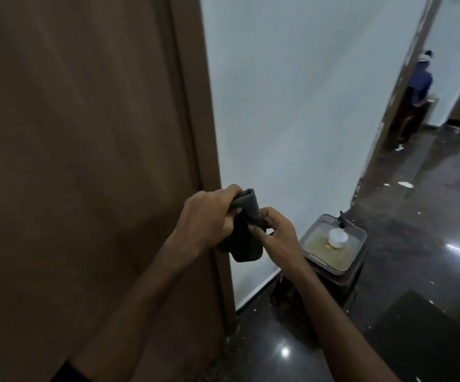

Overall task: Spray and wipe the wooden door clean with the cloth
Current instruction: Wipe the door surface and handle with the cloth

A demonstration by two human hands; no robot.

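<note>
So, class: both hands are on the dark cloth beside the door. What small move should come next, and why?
Probably free the right hand and reach for the spray bottle in the tray. Both it and the left hand hold the cloth, and the wooden door is untouched.

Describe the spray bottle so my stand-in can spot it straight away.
Start at the brown door on the left and follow the white wall right and down to the floor. A dark stool there carries a grey tray. The spray bottle stands in it, white with a black nozzle, the only thing upright in the tray.
</note>
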